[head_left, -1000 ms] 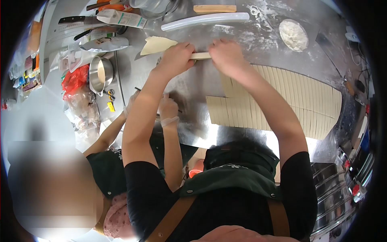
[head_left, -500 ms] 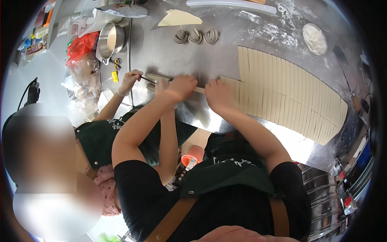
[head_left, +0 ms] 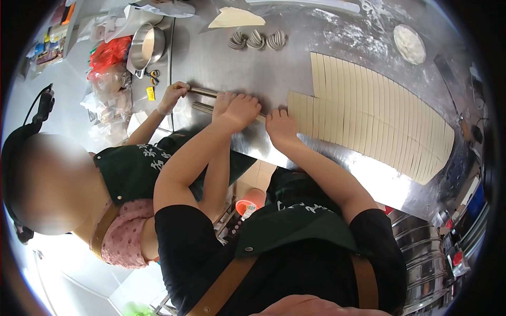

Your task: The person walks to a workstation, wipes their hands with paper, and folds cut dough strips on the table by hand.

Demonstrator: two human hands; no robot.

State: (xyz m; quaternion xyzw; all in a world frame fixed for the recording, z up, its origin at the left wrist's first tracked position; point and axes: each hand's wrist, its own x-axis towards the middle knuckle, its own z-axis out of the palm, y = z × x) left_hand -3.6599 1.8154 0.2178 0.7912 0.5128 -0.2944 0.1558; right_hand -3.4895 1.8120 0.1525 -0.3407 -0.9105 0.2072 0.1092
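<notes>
A pale dough strip (head_left: 262,118) spans the short gap between my two hands, low over the steel table. My left hand (head_left: 242,111) is closed on its left end, with the fingertips bent down. My right hand (head_left: 281,126) pinches the right end beside the sheet of cut dough strips (head_left: 363,110). Left of me, a co-worker's gloved hands, one (head_left: 175,96) at the far end and the other (head_left: 223,100) against my left hand, hold a dark-striped dough strip (head_left: 203,92). A second striped strip (head_left: 202,108) lies just below it.
Three twisted striped dough pieces (head_left: 256,40) sit at the back, near a flat dough scrap (head_left: 236,18). A bowl of flour (head_left: 409,44) stands back right. A metal pot (head_left: 146,46), scissors (head_left: 154,77) and plastic bags (head_left: 110,79) are at the left.
The co-worker's striped strip is now stretched straight between the gloved hands, and their head and body have shifted. My hands have barely moved, and my view has tilted slightly.
</notes>
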